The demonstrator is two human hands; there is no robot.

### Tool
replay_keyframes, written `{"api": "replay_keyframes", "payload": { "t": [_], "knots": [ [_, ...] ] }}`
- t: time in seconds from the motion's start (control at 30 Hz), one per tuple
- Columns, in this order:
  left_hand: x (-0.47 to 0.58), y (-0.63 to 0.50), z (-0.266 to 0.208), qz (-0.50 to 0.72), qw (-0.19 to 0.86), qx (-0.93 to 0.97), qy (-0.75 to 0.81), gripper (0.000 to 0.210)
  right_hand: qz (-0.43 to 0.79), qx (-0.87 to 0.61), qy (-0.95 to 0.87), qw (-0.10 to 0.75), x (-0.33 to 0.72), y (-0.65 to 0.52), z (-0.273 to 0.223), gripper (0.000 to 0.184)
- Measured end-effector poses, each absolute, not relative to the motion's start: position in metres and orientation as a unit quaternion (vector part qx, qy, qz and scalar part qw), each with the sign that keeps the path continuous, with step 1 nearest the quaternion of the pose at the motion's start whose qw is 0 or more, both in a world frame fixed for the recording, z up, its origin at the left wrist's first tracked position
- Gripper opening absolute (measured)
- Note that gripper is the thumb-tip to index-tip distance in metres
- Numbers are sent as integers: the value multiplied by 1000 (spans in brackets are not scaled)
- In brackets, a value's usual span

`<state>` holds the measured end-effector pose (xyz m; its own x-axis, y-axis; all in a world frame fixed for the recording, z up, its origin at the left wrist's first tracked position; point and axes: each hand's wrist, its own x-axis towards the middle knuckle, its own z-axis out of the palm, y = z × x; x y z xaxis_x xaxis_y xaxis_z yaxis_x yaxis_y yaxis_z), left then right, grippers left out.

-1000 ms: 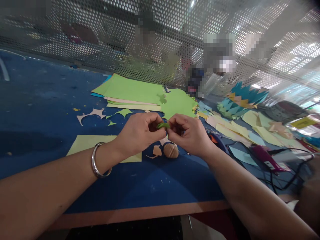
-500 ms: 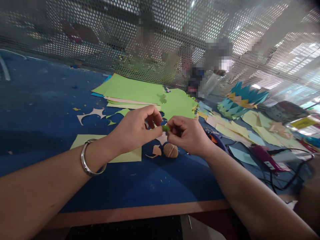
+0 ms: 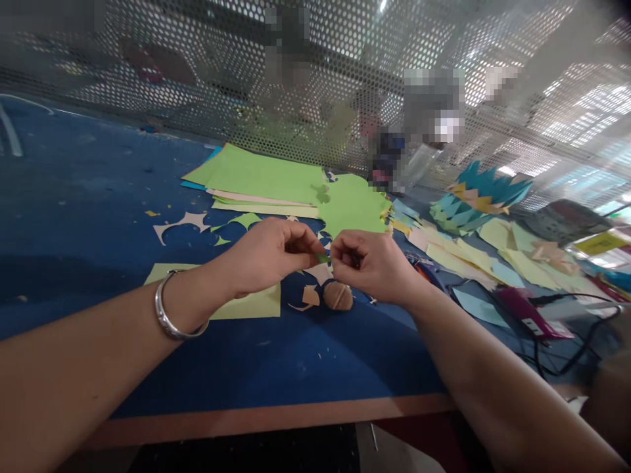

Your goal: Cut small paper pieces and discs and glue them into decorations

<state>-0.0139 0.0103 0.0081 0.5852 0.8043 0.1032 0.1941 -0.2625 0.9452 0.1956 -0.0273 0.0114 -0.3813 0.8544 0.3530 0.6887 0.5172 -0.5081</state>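
My left hand (image 3: 279,256), with a silver bangle on its wrist, pinches a small green paper piece (image 3: 323,259) between thumb and fingers. My right hand (image 3: 367,265) is closed in a pinch right beside it, at the other end of the piece; its fingertips are partly hidden. Most of the green piece is covered by fingers. Below the hands lies a round brown disc (image 3: 338,296) with pale lines across it. A peach paper scrap (image 3: 310,295) sits just left of the disc. Under my left wrist is a pale yellow-green sheet (image 3: 251,305).
Green sheets (image 3: 266,174) are stacked behind my hands, with cut-out scraps (image 3: 182,225) to their left. A teal spiky paper crown (image 3: 478,190), loose papers (image 3: 453,253) and a purple corded tool (image 3: 525,315) lie right. A perforated metal screen (image 3: 221,79) borders the blue table.
The fingertips of my left hand have moved slightly right and closed further over the green piece, so less of it shows. My right hand has barely moved.
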Motion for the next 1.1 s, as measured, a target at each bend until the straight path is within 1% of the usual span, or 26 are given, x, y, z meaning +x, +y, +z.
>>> {"api": "replay_keyframes", "payload": {
  "t": [0.1, 0.2, 0.33, 0.5, 0.73, 0.8, 0.9, 1.1],
  "knots": [
    [-13, 11, 8, 330, 590, 643, 359, 8, 89, -470, -812, 334, 198, -27, 10, 10],
    [-12, 13, 7, 348, 649, 563, 375, 12, 54, -449, -812, 368, 199, -28, 9, 6],
    [-11, 16, 5, 357, 700, 495, 371, 18, 20, -417, -835, 358, 197, -31, 7, 9],
    [-9, 14, 5, 355, 708, 485, 370, 18, -23, -403, -849, 341, 194, -33, 5, 9],
    [-7, 9, 4, 370, 711, 472, 367, 33, -63, -396, -857, 325, 195, -32, 4, 11],
    [-6, 7, 4, 373, 720, 461, 360, 31, -56, -392, -855, 336, 195, -32, 4, 11],
    [-4, 6, 5, 400, 731, 436, 340, 20, -22, -392, -847, 358, 193, -32, 5, 9],
    [-2, 4, 4, 430, 703, 469, 318, 13, 35, -425, -809, 404, 188, -34, 8, 6]
  ]
}}
